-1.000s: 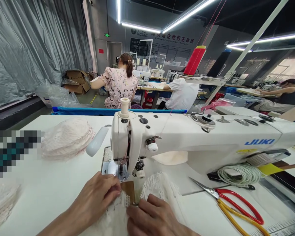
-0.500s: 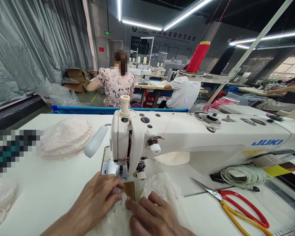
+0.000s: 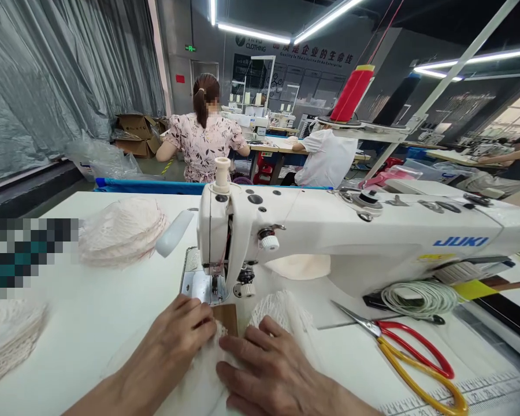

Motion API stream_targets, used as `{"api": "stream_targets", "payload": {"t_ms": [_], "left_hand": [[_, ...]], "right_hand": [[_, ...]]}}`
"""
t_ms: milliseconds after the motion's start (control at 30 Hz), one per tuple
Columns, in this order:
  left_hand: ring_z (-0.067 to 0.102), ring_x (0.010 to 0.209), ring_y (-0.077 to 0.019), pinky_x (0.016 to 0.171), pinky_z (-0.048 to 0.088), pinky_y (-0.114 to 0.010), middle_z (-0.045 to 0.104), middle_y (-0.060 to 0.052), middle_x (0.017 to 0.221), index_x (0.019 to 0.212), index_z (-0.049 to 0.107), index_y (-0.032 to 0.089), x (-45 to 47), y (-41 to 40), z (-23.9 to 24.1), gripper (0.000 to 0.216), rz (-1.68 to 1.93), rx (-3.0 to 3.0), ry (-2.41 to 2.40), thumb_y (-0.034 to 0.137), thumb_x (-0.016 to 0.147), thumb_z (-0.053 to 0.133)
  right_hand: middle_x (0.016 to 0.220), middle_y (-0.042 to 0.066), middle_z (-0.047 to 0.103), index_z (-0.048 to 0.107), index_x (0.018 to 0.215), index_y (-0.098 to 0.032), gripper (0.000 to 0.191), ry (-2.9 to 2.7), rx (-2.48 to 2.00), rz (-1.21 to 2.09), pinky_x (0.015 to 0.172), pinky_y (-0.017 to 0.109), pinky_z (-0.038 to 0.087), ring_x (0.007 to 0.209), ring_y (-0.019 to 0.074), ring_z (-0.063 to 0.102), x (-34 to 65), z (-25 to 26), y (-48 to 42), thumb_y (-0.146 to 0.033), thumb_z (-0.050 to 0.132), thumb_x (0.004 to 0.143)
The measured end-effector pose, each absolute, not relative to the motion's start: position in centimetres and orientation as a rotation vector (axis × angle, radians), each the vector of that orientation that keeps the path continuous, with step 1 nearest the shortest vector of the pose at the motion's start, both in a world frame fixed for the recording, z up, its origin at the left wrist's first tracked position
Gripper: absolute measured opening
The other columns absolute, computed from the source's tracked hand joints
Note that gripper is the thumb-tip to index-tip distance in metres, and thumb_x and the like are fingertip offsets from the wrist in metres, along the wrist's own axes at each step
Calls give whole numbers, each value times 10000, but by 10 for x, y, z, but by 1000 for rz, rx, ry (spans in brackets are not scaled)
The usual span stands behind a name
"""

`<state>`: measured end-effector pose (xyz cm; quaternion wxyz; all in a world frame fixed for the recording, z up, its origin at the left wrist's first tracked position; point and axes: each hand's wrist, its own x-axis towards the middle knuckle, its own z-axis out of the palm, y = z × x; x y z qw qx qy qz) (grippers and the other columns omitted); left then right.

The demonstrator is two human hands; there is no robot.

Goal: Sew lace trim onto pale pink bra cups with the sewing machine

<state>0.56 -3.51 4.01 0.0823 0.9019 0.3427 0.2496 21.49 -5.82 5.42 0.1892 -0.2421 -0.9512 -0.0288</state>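
White lace fabric (image 3: 203, 375) lies bunched in front of the needle of a white sewing machine (image 3: 320, 222). My left hand (image 3: 179, 329) is closed on the fabric's edge, thumb and fingers pinching it just before the presser foot (image 3: 215, 286). To its right, my right hand (image 3: 268, 364) rests on the same fabric with bent, slightly parted fingers pressing it down. A brown plate (image 3: 225, 319) shows between the two hands. More lace (image 3: 277, 309) is heaped behind my right hand. The fabric under my palms is hidden.
Scissors (image 3: 398, 346) with red and yellow handles lie at right, near a coiled pale cord (image 3: 418, 299) and a ruler (image 3: 494, 387). Stacked lace pieces (image 3: 119, 234) sit at left, with another stack (image 3: 11, 341) nearer. A red thread cone (image 3: 353, 95) stands above. Co-workers sit beyond the table.
The view has shifted slightly. My left fingers have closed further over the lace edge, and my right hand has spread a little flatter on the fabric.
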Motion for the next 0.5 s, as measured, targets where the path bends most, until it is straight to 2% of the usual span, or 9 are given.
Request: {"api": "stream_targets", "payload": {"t_ms": [200,267,333,500], "left_hand": [[590,807,-132,787,357,-311,652,41,881,910,597,212,0,-38,44,116,795,2749,992,201,923,483],[599,811,-124,801,344,-307,662,53,897,908,603,217,-2,-37,43,62,768,2771,994,264,891,567],[604,814,-117,812,333,-300,667,67,913,904,607,223,-3,-36,40,107,738,2767,1006,305,843,639],[609,838,-107,826,311,-284,675,71,910,779,596,199,-6,-33,34,66,693,2790,997,204,844,611]], "right_hand": [[1056,31,641,603,988,-179,177,-2689,-629,-20,621,318,319,752,153,511,216,56,-61,-300,485,936],[1019,18,651,606,971,-170,162,-2676,-587,-25,601,318,306,689,140,490,215,54,-60,-234,459,944],[977,10,659,606,951,-158,183,-2656,-551,-37,584,318,292,640,131,464,213,53,-60,-166,424,947],[849,27,660,602,873,-126,262,-2613,-519,-58,562,319,271,618,132,462,209,55,-60,-105,353,952]]}}
